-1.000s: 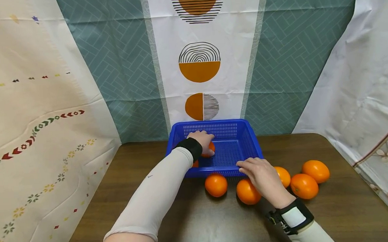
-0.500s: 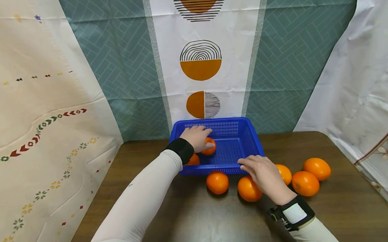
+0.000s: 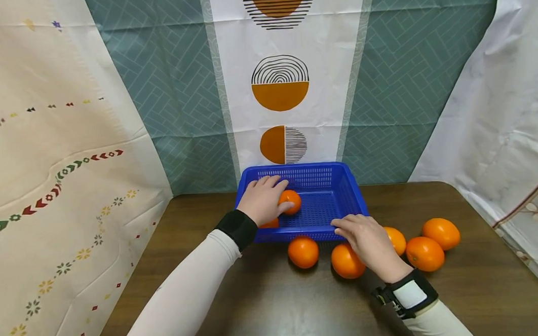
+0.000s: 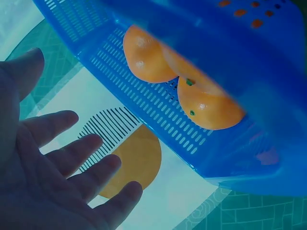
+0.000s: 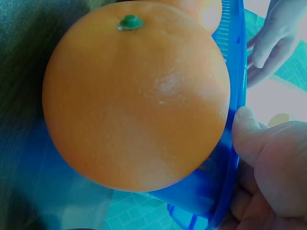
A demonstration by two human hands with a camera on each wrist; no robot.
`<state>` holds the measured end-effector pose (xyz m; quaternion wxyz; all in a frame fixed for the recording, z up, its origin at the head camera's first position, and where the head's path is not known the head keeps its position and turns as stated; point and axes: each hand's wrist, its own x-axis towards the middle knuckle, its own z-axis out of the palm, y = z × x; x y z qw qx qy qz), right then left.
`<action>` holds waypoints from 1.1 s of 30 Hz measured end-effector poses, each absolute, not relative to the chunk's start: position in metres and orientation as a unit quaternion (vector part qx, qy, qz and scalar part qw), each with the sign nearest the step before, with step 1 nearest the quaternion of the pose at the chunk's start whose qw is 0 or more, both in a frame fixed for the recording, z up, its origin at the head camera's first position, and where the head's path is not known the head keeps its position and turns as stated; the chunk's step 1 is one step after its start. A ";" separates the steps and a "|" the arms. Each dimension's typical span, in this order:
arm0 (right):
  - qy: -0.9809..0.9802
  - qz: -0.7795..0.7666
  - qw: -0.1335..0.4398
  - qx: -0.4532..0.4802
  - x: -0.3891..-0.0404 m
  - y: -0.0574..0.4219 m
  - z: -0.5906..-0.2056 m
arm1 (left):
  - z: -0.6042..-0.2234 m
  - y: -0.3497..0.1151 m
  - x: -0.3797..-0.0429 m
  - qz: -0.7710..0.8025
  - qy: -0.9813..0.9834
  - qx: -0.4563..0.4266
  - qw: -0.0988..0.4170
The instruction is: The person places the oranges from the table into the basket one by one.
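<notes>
My left hand (image 3: 262, 201) hovers over the left part of a blue basket (image 3: 319, 234), its fingers spread and holding nothing. Two oranges show inside in the head view: one orange (image 3: 291, 201) beside the left thumb, and another orange (image 3: 271, 223) partly hidden under the hand. From the left wrist, several oranges (image 4: 208, 105) lie together behind the basket wall, apart from the fingers. My right hand (image 3: 368, 241) grips the front right rim, thumb on the near side and fingers bent over it. A large orange (image 5: 136, 100) sits just below that hand.
On the brown table (image 3: 276, 304), one orange (image 3: 303, 252) stands before the basket and another orange (image 3: 348, 261) near the right wrist. Further right are more oranges (image 3: 424, 253) in a cluster. Patterned cloth (image 3: 192, 91) hangs behind the basket.
My left hand has let go of an orange in the basket and drawn back to the left with its fingers spreading. The right hand keeps its place on the rim.
</notes>
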<state>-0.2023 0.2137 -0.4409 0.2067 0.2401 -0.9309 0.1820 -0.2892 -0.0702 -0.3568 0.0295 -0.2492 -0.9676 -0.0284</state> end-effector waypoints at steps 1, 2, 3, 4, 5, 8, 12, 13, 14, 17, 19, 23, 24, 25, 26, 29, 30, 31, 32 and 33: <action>-0.931 0.182 0.207 0.240 -0.202 0.214 -0.441 | -0.358 -0.072 -0.288 -0.029 -0.968 -0.248 0.032; -0.931 0.183 0.207 0.240 -0.202 0.214 -0.441 | -0.359 -0.073 -0.287 -0.029 -0.968 -0.249 0.035; -0.931 0.183 0.208 0.240 -0.202 0.214 -0.441 | -0.360 -0.074 -0.286 -0.030 -0.967 -0.249 0.039; -0.930 0.183 0.208 0.240 -0.202 0.214 -0.440 | -0.361 -0.075 -0.284 -0.032 -0.967 -0.250 0.042; -0.930 0.182 0.209 0.240 -0.202 0.214 -0.440 | -0.361 -0.076 -0.282 -0.032 -0.966 -0.251 0.046; -0.930 0.182 0.210 0.241 -0.202 0.215 -0.439 | -0.364 -0.078 -0.278 -0.037 -0.965 -0.252 0.055; -0.929 0.182 0.213 0.244 -0.202 0.215 -0.440 | -0.367 -0.080 -0.272 -0.043 -0.964 -0.255 0.066; -0.928 0.183 0.213 0.244 -0.203 0.215 -0.440 | -0.368 -0.081 -0.270 -0.042 -0.963 -0.256 0.071; -0.928 0.183 0.213 0.244 -0.203 0.215 -0.440 | -0.369 -0.082 -0.268 -0.045 -0.962 -0.258 0.076; -0.929 0.185 0.211 0.242 -0.203 0.215 -0.440 | -0.372 -0.085 -0.262 -0.049 -0.959 -0.264 0.095; -0.929 0.185 0.209 0.242 -0.202 0.215 -0.440 | -0.374 -0.087 -0.257 -0.052 -0.957 -0.265 0.103; -0.930 0.184 0.207 0.242 -0.203 0.214 -0.439 | -0.380 -0.093 -0.248 -0.066 -0.955 -0.266 0.113; -0.930 0.185 0.207 0.242 -0.203 0.214 -0.440 | -0.382 -0.094 -0.246 -0.069 -0.955 -0.266 0.116; -0.930 0.185 0.207 0.242 -0.203 0.214 -0.440 | -0.384 -0.095 -0.244 -0.072 -0.954 -0.266 0.119; -0.930 0.185 0.208 0.242 -0.203 0.214 -0.439 | -0.386 -0.097 -0.242 -0.075 -0.953 -0.267 0.124; -0.930 0.185 0.207 0.241 -0.203 0.214 -0.439 | -0.392 -0.101 -0.236 -0.084 -0.948 -0.272 0.143; -0.930 0.185 0.207 0.241 -0.203 0.214 -0.439 | -0.394 -0.102 -0.235 -0.086 -0.946 -0.274 0.150; -0.930 0.184 0.206 0.241 -0.203 0.214 -0.439 | -0.396 -0.103 -0.233 -0.090 -0.944 -0.276 0.159; -0.931 0.184 0.205 0.240 -0.203 0.214 -0.439 | -0.398 -0.105 -0.232 -0.092 -0.942 -0.277 0.167; -0.931 0.184 0.205 0.241 -0.203 0.214 -0.439 | -0.399 -0.106 -0.230 -0.095 -0.940 -0.277 0.173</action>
